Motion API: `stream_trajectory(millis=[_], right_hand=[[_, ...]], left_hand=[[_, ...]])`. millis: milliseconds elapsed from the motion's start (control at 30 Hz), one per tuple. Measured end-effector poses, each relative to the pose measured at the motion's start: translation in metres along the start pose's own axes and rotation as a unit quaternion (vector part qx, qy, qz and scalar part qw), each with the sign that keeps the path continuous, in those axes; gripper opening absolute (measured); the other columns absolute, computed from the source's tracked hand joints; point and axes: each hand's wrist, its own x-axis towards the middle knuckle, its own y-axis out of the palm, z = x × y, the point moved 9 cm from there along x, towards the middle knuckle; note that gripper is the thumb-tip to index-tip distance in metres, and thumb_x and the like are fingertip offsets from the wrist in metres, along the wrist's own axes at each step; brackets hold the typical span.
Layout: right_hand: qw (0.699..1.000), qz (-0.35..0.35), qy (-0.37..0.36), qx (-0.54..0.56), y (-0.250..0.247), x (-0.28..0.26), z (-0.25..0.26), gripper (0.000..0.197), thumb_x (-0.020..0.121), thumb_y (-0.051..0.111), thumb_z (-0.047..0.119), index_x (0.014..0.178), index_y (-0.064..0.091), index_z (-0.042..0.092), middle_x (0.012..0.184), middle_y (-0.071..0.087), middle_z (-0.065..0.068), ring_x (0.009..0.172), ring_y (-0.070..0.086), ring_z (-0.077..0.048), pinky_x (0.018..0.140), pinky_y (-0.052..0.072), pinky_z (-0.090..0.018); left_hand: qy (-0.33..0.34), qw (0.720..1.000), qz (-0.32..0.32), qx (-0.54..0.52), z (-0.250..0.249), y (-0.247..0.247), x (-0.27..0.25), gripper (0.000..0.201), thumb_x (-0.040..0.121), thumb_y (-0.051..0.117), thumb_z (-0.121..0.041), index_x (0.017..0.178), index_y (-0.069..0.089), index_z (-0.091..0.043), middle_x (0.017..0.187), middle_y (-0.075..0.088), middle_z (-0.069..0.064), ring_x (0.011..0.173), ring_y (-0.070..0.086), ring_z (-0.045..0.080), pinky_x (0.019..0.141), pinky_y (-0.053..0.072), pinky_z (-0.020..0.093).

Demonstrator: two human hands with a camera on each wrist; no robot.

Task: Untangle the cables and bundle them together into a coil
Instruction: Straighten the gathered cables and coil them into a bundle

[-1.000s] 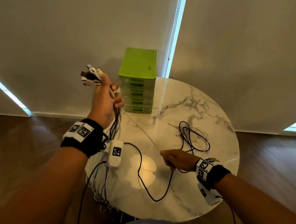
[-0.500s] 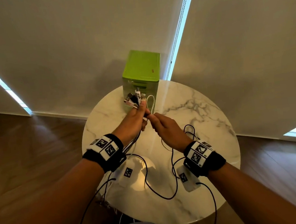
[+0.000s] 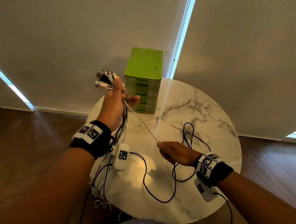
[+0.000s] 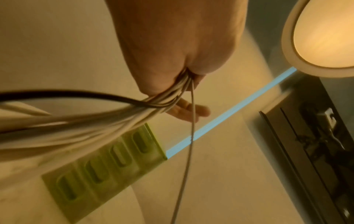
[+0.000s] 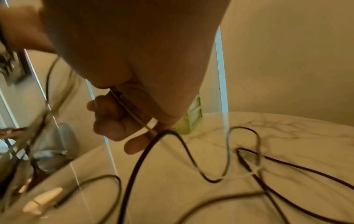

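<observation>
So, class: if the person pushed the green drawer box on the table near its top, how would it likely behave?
The green drawer box stands tall on a narrow base, so a high push would probably tip it. It looks like thin plastic, so likely light. On the smooth marble table, a low push would probably slide it.

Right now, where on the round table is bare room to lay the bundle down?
The marble table shows bare room at its far right, between the green drawer box and the black cable loops, and along the near edge. The middle is crowded: black cable snakes there, and the right hand pulls a thin cable taut from the left hand.
</observation>
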Motion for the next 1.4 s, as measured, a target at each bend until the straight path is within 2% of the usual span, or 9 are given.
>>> stream_trajectory(millis=[133,367,467,667,867,1033,1167,1267,1400], right_hand=[[0.997,-0.017,0.065,-0.028,-0.010,-0.007,-0.056,0.055,0.100,0.036,0.062,0.075,0.055,0.018,0.063,0.054,0.007,0.056,0.051,-0.015,0.064,0.051,-0.039],[0.978,-0.200,0.010,-0.050,-0.076,0.020,0.012,0.050,0.105,0.038,0.052,0.065,0.049,0.023,0.061,0.053,0.006,0.058,0.051,-0.014,0.071,0.051,-0.042],[0.978,-0.189,-0.058,-0.061,-0.075,0.027,0.063,0.046,0.107,0.037,0.046,0.068,0.049,0.024,0.064,0.054,0.007,0.057,0.049,-0.007,0.069,0.046,-0.034],[0.974,-0.133,-0.168,-0.074,-0.057,0.026,0.108,0.027,0.110,0.034,0.034,0.092,0.054,0.036,0.079,0.056,0.015,0.072,0.055,0.003,0.069,0.041,-0.013],[0.996,-0.027,-0.070,-0.038,-0.042,0.033,0.062,0.044,0.106,0.036,0.050,0.090,0.059,0.016,0.073,0.060,-0.001,0.067,0.061,-0.012,0.076,0.052,-0.035],[0.989,0.049,0.029,-0.135,-0.029,0.031,-0.033,0.043,0.107,0.037,0.044,0.093,0.065,0.014,0.079,0.067,0.002,0.077,0.063,-0.013,0.079,0.049,-0.027],[0.989,0.014,0.096,-0.107,-0.042,0.024,-0.090,0.035,0.107,0.041,0.040,0.092,0.066,0.019,0.087,0.071,-0.003,0.088,0.069,-0.021,0.092,0.054,-0.046],[0.990,-0.013,0.135,-0.049,-0.054,0.024,-0.093,0.032,0.105,0.045,0.040,0.106,0.066,0.017,0.100,0.072,-0.009,0.099,0.069,-0.030,0.092,0.055,-0.048],[0.978,-0.014,0.068,-0.195,-0.056,0.042,-0.055,0.049,0.097,0.062,0.040,0.140,0.054,0.019,0.137,0.055,-0.010,0.122,0.056,-0.025,0.102,0.047,-0.035]], left_hand=[[0.042,0.998,-0.039,0.003,-0.040,-0.024,0.011,0.037,0.105,0.042,-0.049,0.079,0.044,-0.023,0.060,0.036,-0.009,0.045,0.035,0.007,0.046,0.035,0.024],[0.005,0.975,0.078,0.209,0.013,0.010,-0.010,0.043,0.096,0.048,-0.064,0.070,0.049,-0.030,0.065,0.035,-0.002,0.055,0.031,0.014,0.055,0.025,0.032],[-0.045,0.954,0.104,0.278,0.047,0.021,-0.024,0.047,0.099,0.041,-0.064,0.077,0.049,-0.023,0.065,0.034,0.002,0.057,0.031,0.019,0.056,0.026,0.033],[-0.162,0.955,0.124,0.217,0.078,0.032,-0.033,0.051,0.100,0.042,-0.061,0.076,0.051,-0.017,0.060,0.037,-0.001,0.049,0.032,0.012,0.047,0.029,0.027],[-0.105,0.978,0.071,0.168,0.059,0.020,-0.020,0.025,0.106,0.050,-0.025,0.081,0.048,-0.020,0.062,0.036,-0.006,0.048,0.029,0.008,0.049,0.025,0.025],[-0.042,0.993,-0.031,0.106,0.022,-0.011,0.001,0.028,0.107,0.047,-0.020,0.080,0.040,-0.023,0.062,0.030,-0.006,0.047,0.026,0.007,0.049,0.021,0.026],[0.023,0.990,-0.082,0.117,-0.008,-0.039,0.010,0.020,0.107,0.047,-0.021,0.088,0.041,-0.023,0.062,0.032,-0.008,0.045,0.026,0.006,0.047,0.023,0.025],[0.041,0.984,-0.087,0.150,-0.014,-0.046,0.008,0.018,0.106,0.049,-0.022,0.090,0.041,-0.022,0.065,0.028,-0.004,0.044,0.027,0.006,0.047,0.024,0.025],[0.068,0.962,-0.055,0.258,-0.015,-0.044,-0.002,0.025,0.104,0.052,-0.034,0.082,0.043,-0.026,0.050,0.034,-0.011,0.045,0.031,0.010,0.052,0.031,0.029]])
